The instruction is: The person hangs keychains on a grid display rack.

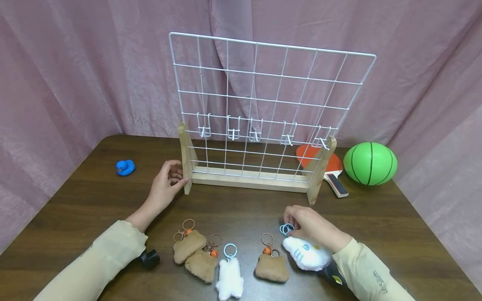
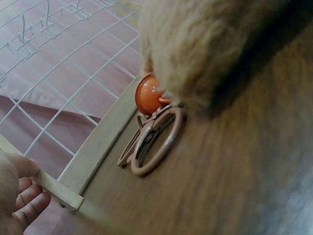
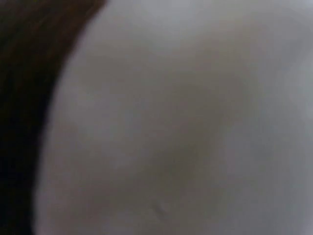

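A white wire grid rack [image 1: 263,99] stands on wooden legs, with several white hooks [image 1: 233,133] along one row. My left hand [image 1: 165,182] holds its left wooden leg [image 1: 185,154], thumb at the front edge and the other fingers bent beside it. At the front right, my right hand [image 1: 310,225] pinches the light-blue ring [image 1: 287,229] of a white plush keychain [image 1: 306,254]. That plush lies under the hand and fills the right wrist view as a blur. Brown plush keychains [image 1: 273,267] with orange bells and another white plush keychain [image 1: 229,278] lie between my forearms.
A blue rubber duck [image 1: 125,167] sits at the left of the brown table [image 1: 150,144]. Behind the rack's right leg lies a red table tennis paddle [image 1: 333,165], and a green ball [image 1: 370,164] sits beside it. Pink curtains [image 1: 94,67] hang behind the table.
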Available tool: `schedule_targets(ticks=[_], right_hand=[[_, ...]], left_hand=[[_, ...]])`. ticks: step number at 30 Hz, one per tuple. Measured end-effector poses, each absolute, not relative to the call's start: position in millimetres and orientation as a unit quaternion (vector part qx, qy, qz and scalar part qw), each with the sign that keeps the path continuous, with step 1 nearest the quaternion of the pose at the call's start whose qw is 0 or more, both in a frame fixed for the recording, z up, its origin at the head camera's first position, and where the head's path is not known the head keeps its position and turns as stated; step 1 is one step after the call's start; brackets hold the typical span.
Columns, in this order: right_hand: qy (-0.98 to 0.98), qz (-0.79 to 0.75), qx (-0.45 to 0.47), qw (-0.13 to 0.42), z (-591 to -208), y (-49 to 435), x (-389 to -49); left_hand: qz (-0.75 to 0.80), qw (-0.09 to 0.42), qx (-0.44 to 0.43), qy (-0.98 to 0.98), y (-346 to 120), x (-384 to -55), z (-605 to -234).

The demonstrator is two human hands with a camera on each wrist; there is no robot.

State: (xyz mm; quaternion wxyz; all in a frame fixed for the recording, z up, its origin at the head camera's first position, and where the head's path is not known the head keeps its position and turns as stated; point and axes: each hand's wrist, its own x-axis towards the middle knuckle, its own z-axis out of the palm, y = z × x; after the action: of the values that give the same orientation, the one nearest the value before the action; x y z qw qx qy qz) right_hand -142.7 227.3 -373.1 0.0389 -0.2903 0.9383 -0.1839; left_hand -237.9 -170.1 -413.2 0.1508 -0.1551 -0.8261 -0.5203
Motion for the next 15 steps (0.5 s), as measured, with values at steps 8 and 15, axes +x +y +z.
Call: schedule_targets(ticks=[8, 15], right_hand=[[0.929, -0.215, -0.295, 0.068, -369.9, 229.9, -143.5], [0.920, -0.241, -0.293, 0.094, -366.8, 233.7, -143.8]], left_hand=[[-0.521, 0.152, -0.155, -0.825, -170.1, -238.9, -414.0], [-0.522, 0.154, -0.154, -0.825, -170.2, -239.7, -415.1]])
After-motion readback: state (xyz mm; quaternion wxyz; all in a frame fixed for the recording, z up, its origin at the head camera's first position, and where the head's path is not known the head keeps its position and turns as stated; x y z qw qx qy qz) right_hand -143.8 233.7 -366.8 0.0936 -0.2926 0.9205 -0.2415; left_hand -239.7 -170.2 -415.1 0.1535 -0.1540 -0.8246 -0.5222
